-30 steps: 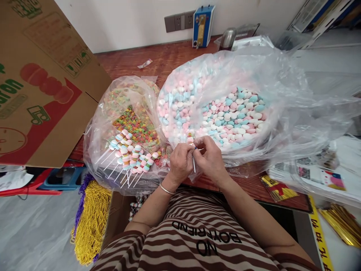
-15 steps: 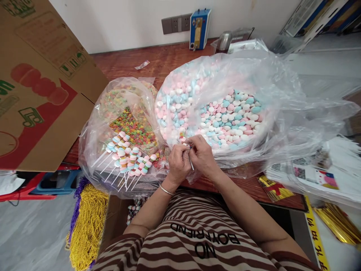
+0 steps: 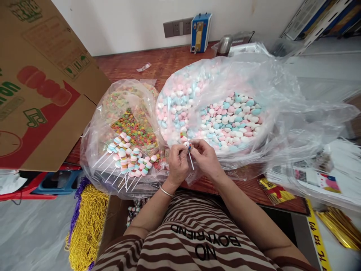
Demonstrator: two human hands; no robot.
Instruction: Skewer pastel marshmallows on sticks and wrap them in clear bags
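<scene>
While both forearms (image 3: 242,203) angle inward, the left hand (image 3: 178,165) and right hand (image 3: 208,160) pinch one candy stick (image 3: 191,159).

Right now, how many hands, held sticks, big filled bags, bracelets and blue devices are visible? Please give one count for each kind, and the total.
Hands: 2
Held stick: 1
Filled bags: 2
Bracelet: 1
Blue device: 1
Total: 7

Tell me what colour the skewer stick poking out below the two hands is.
The skewer stick is white, as the head view shows.
</scene>
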